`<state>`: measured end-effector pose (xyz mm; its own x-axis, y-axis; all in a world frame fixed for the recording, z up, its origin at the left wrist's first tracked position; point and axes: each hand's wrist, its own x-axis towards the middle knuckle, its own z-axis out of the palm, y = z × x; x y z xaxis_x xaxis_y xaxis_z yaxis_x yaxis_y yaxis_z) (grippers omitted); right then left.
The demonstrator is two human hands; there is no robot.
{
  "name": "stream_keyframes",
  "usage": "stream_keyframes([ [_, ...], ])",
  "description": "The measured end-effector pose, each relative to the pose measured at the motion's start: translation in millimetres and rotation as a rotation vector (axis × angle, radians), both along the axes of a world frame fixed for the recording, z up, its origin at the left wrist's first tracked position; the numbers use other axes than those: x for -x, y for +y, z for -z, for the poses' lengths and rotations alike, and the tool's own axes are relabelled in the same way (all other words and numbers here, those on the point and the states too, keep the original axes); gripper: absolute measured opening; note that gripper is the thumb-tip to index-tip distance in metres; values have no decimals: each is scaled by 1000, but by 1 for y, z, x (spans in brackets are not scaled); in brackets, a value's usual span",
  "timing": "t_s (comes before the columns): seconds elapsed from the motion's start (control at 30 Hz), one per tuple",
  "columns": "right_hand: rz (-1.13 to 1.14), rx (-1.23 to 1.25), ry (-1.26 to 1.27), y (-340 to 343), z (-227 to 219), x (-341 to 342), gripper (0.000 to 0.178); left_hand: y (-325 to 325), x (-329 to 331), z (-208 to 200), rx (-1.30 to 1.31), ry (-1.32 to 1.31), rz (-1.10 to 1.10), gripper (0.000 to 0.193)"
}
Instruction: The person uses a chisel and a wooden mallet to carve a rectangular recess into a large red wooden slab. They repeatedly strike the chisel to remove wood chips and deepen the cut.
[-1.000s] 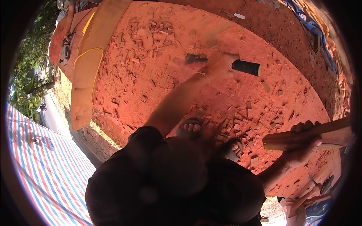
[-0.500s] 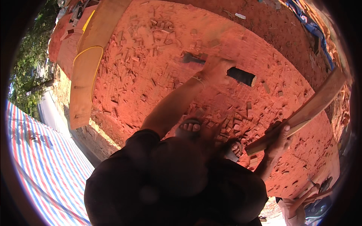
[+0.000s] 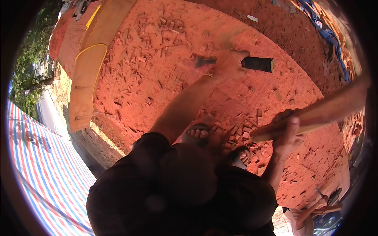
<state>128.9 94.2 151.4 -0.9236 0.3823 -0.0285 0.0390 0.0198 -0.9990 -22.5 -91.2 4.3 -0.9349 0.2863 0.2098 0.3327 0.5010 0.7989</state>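
My left hand [image 3: 230, 65] reaches out over the reddish wooden slab, its fingers closed round a tool with a thick black-wrapped handle [image 3: 258, 64]. One end of the handle sticks out on the right of the hand. On the left side a dark flat part of the tool shows; its exact kind is unclear. My right hand [image 3: 288, 131] grips a long brown wooden board [image 3: 327, 108] near its lower end. That board slants up to the far right and is smeared by motion toward its far end.
Wood chips [image 3: 161, 35] lie scattered over the big reddish slab [image 3: 141, 98], and my sandalled feet [image 3: 197, 133] rest among them. A curved plank with a yellow edge [image 3: 88, 86] lies at left, beyond a striped sheet [image 3: 47, 169]. Another person's arm [image 3: 305, 216] shows at lower right.
My left hand has moved farther away and slightly right with the black-handled tool. My right hand has risen a little, and the wooden board has swung up with it.
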Motion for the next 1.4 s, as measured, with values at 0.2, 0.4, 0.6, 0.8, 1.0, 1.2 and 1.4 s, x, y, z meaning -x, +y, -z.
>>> stream_keyframes([
  [0.2, -55, -141, -317, 62, 58, -68, 57, -1, -6, 3, 72, 2, 57, 16],
  [0.4, 461, 151, 346, 71, -76, 20, 57, -1, 1, 9, 129, 19, 80, 17],
  [0.6, -135, -107, -484, -15, 51, -23, 26, -1, 0, 10, 198, 65, 109, 17],
  [0.8, 75, 53, -203, 94, 29, -76, 53, -4, 0, 10, 130, 10, 84, 17],
  [1.0, 613, 180, 272, 46, -40, 15, 46, -1, -3, 12, 188, 48, 110, 17],
  [1.2, -76, -18, -477, 12, 99, -65, 39, -10, -7, 15, 202, 138, 165, 17],
  [1.4, 205, 193, 44, 89, -8, -48, 58, -11, -12, 17, 194, 127, 126, 13],
])
